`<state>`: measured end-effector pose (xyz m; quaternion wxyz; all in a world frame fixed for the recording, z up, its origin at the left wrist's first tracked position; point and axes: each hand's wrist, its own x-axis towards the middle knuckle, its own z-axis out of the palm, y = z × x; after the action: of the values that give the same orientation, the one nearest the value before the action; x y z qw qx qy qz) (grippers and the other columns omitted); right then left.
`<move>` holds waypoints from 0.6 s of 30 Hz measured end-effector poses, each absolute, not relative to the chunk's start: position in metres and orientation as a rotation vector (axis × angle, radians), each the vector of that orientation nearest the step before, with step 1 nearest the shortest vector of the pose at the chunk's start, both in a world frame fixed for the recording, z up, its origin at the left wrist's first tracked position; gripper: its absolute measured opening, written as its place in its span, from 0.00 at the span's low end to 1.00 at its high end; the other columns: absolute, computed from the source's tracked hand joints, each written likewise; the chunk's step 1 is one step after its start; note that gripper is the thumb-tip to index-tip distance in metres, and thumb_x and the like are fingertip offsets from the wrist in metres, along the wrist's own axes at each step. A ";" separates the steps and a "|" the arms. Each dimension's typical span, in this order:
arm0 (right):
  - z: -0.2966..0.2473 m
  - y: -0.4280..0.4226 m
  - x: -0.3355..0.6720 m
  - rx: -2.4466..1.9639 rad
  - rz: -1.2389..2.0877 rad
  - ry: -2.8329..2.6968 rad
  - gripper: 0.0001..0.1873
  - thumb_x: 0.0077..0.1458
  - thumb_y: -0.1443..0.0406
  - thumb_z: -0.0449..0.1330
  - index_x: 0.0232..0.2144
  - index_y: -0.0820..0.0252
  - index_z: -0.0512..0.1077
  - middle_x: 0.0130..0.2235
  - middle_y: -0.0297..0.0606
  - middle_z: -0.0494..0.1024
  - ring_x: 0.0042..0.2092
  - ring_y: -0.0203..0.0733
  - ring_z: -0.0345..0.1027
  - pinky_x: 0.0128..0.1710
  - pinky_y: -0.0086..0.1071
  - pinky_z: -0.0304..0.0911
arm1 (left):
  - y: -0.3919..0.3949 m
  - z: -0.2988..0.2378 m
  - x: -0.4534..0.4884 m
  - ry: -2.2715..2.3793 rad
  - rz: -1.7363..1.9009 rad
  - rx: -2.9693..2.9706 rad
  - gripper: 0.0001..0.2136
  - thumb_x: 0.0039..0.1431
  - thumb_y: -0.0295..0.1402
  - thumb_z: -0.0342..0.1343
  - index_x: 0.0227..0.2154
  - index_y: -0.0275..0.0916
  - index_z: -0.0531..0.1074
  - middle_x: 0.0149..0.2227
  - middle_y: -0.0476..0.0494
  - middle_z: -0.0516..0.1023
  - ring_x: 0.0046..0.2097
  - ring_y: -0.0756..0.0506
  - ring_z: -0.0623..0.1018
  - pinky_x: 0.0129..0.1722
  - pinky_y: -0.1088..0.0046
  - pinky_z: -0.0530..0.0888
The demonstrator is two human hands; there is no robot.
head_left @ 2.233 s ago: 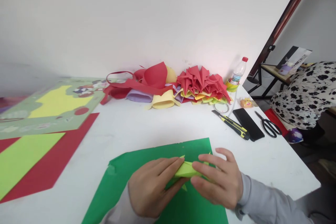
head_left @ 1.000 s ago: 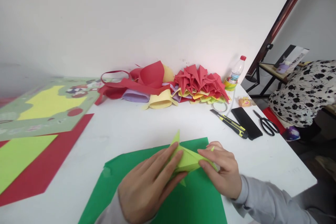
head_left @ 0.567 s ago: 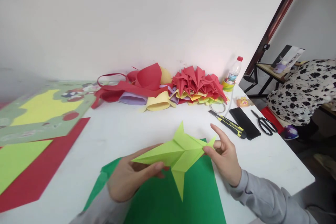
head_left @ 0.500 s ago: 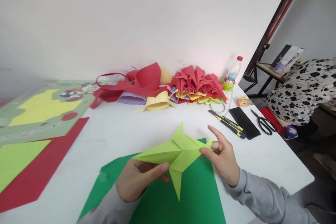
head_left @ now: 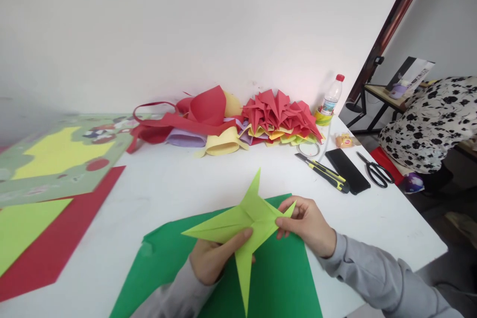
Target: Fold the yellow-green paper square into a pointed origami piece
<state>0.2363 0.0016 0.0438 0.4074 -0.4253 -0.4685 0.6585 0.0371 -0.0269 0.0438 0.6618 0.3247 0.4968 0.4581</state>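
A lime-green folded paper piece [head_left: 257,211] with several pointed arms is held up between both hands. My left hand [head_left: 216,258] grips it from below, thumb laid over its middle and fingers behind. At its right end, my right hand [head_left: 307,221] pinches the paper beside a small forked tip, thumb in front. Behind and under the hands lies a large green sheet [head_left: 276,278] on the white table.
Red folded paper stars [head_left: 278,109] and rolled paper pieces [head_left: 208,109] line the wall. Toward the right are a utility knife [head_left: 324,174], a black phone-like slab [head_left: 348,171], scissors [head_left: 377,171] and a bottle [head_left: 331,97]. Red paper [head_left: 85,218] lies left. A person in floral clothing [head_left: 428,124] is at far right.
My left hand has slid rightward to the middle of the paper piece. The lower and upper arms are now spread wider and longer. My right hand's raised index finger has curled down.
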 end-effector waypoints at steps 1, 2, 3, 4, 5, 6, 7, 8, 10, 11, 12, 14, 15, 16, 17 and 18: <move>0.043 0.001 0.236 -1.063 1.690 -1.180 0.23 0.39 0.53 0.74 0.31 0.63 0.73 0.17 0.30 0.76 0.22 0.37 0.74 0.21 0.25 0.64 | -0.027 0.045 0.038 1.111 1.040 0.716 0.16 0.36 0.41 0.74 0.22 0.35 0.79 0.17 0.46 0.79 0.16 0.45 0.76 0.16 0.72 0.76; 0.043 0.001 0.236 -1.053 1.723 -1.177 0.24 0.40 0.53 0.73 0.33 0.64 0.74 0.19 0.31 0.78 0.22 0.37 0.75 0.21 0.25 0.64 | -0.028 0.046 0.039 1.098 1.045 0.700 0.15 0.36 0.40 0.74 0.21 0.35 0.78 0.16 0.47 0.77 0.15 0.46 0.75 0.15 0.74 0.74; 0.042 0.001 0.235 -1.043 1.757 -1.176 0.25 0.40 0.52 0.73 0.36 0.64 0.74 0.21 0.33 0.79 0.22 0.37 0.75 0.21 0.25 0.64 | -0.028 0.047 0.040 1.087 1.049 0.688 0.15 0.36 0.40 0.74 0.21 0.35 0.78 0.14 0.47 0.76 0.15 0.46 0.74 0.14 0.75 0.73; 0.042 0.001 0.235 -1.037 1.780 -1.172 0.26 0.40 0.52 0.73 0.37 0.64 0.75 0.22 0.34 0.80 0.22 0.37 0.75 0.21 0.25 0.64 | -0.029 0.048 0.041 1.082 1.053 0.678 0.15 0.36 0.41 0.74 0.20 0.35 0.77 0.13 0.48 0.74 0.14 0.47 0.73 0.13 0.75 0.71; 0.042 0.001 0.235 -1.036 1.790 -1.167 0.27 0.40 0.52 0.73 0.38 0.65 0.75 0.24 0.35 0.81 0.22 0.37 0.75 0.21 0.25 0.65 | -0.029 0.048 0.042 1.081 1.056 0.672 0.16 0.35 0.41 0.74 0.20 0.35 0.77 0.12 0.48 0.74 0.14 0.47 0.73 0.13 0.75 0.71; 0.041 0.001 0.235 -1.040 1.788 -1.163 0.27 0.40 0.52 0.73 0.38 0.65 0.75 0.24 0.35 0.81 0.22 0.37 0.75 0.21 0.25 0.65 | -0.030 0.048 0.043 1.083 1.056 0.671 0.16 0.35 0.41 0.74 0.20 0.35 0.77 0.13 0.48 0.74 0.15 0.47 0.73 0.13 0.75 0.71; 0.041 0.001 0.234 -1.047 1.780 -1.163 0.26 0.41 0.53 0.73 0.37 0.65 0.75 0.24 0.34 0.80 0.22 0.37 0.75 0.21 0.25 0.65 | -0.030 0.048 0.044 1.085 1.056 0.673 0.16 0.35 0.41 0.74 0.20 0.35 0.77 0.13 0.48 0.74 0.15 0.47 0.73 0.13 0.75 0.71; 0.042 0.000 0.234 -1.054 1.772 -1.163 0.26 0.41 0.53 0.73 0.37 0.66 0.75 0.23 0.34 0.80 0.22 0.37 0.76 0.21 0.25 0.65 | -0.031 0.047 0.044 1.088 1.056 0.675 0.17 0.35 0.41 0.74 0.20 0.35 0.77 0.14 0.47 0.75 0.15 0.46 0.73 0.14 0.74 0.72; 0.042 0.000 0.234 -1.060 1.758 -1.159 0.24 0.40 0.55 0.73 0.35 0.66 0.76 0.22 0.34 0.79 0.22 0.37 0.75 0.21 0.25 0.66 | -0.032 0.045 0.045 1.090 1.055 0.681 0.17 0.36 0.42 0.74 0.22 0.34 0.77 0.16 0.46 0.77 0.15 0.45 0.74 0.15 0.72 0.73; 0.042 0.000 0.234 -1.060 1.754 -1.153 0.23 0.40 0.55 0.74 0.34 0.66 0.76 0.22 0.33 0.79 0.22 0.37 0.75 0.21 0.26 0.66 | -0.032 0.045 0.045 1.091 1.052 0.683 0.18 0.36 0.43 0.74 0.24 0.34 0.77 0.17 0.45 0.78 0.16 0.44 0.75 0.15 0.71 0.74; 0.042 0.000 0.234 -1.060 1.747 -1.141 0.23 0.39 0.55 0.74 0.33 0.66 0.76 0.21 0.33 0.78 0.21 0.37 0.74 0.21 0.26 0.66 | -0.032 0.044 0.044 1.089 1.050 0.682 0.18 0.37 0.43 0.74 0.25 0.34 0.77 0.18 0.45 0.78 0.16 0.44 0.75 0.16 0.70 0.75; 0.042 0.000 0.235 -1.061 1.742 -1.090 0.22 0.38 0.57 0.75 0.32 0.66 0.76 0.20 0.33 0.78 0.20 0.37 0.73 0.20 0.26 0.66 | -0.031 0.046 0.041 1.052 1.046 0.661 0.18 0.38 0.42 0.74 0.27 0.34 0.79 0.21 0.45 0.80 0.18 0.43 0.77 0.18 0.69 0.77; 0.042 0.001 0.235 -1.059 1.750 -1.049 0.22 0.37 0.57 0.75 0.31 0.65 0.76 0.19 0.33 0.78 0.20 0.37 0.73 0.20 0.26 0.65 | -0.031 0.047 0.040 0.997 1.043 0.648 0.17 0.38 0.42 0.74 0.27 0.35 0.80 0.22 0.45 0.81 0.19 0.43 0.78 0.20 0.68 0.78; 0.041 0.001 0.235 -1.054 1.765 -0.998 0.22 0.36 0.58 0.76 0.31 0.65 0.76 0.19 0.33 0.78 0.19 0.37 0.72 0.19 0.26 0.65 | -0.031 0.049 0.038 0.912 1.042 0.644 0.16 0.38 0.41 0.74 0.28 0.36 0.81 0.25 0.44 0.82 0.22 0.42 0.79 0.23 0.68 0.79; 0.042 0.001 0.235 -1.047 1.787 -0.941 0.22 0.34 0.59 0.76 0.30 0.65 0.75 0.20 0.33 0.78 0.19 0.37 0.72 0.19 0.26 0.64 | -0.031 0.051 0.036 0.795 1.041 0.662 0.16 0.38 0.41 0.74 0.30 0.38 0.82 0.29 0.43 0.83 0.26 0.41 0.81 0.26 0.67 0.80; 0.042 0.001 0.235 -1.040 1.813 -0.884 0.22 0.34 0.60 0.77 0.30 0.65 0.75 0.20 0.33 0.79 0.18 0.36 0.72 0.18 0.25 0.63 | -0.031 0.052 0.035 0.678 1.024 0.706 0.17 0.38 0.41 0.74 0.32 0.39 0.82 0.32 0.41 0.84 0.29 0.39 0.82 0.29 0.66 0.81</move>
<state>0.2354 0.0012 0.0418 0.4226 -0.4154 -0.3530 0.7241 0.0346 -0.0309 0.0522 0.7594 0.3244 0.3114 0.4702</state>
